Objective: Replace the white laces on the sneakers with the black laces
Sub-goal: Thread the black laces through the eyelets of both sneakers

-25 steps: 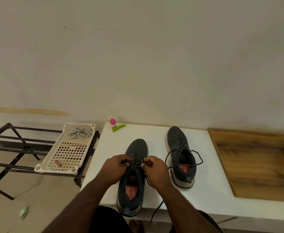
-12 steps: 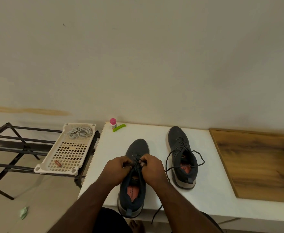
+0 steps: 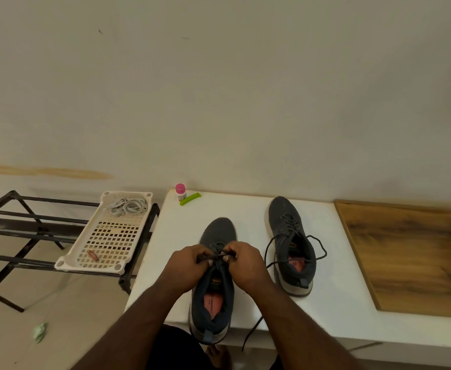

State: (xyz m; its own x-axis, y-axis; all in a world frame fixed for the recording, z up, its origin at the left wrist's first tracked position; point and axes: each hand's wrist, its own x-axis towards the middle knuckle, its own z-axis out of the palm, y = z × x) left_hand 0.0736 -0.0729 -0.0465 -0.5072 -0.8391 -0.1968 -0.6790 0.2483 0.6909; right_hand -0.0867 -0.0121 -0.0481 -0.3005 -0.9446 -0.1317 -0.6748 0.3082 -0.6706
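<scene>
Two dark grey sneakers stand on a white table, toes toward the wall. The near sneaker is between my hands. My left hand and my right hand meet over its tongue, both pinching its black lace. One end of that lace hangs over the table's front edge. The far sneaker on the right carries a black lace with loose loops lying beside it. The white laces lie bundled in a cream tray.
The cream perforated tray rests on a black metal rack left of the table. A small pink-capped bottle and a green clip sit at the table's back left corner. A wooden board lies on the right.
My hands have drawn closer together over the near sneaker's tongue, their fingertips now almost touching on the lace. The sneakers have stayed in place.
</scene>
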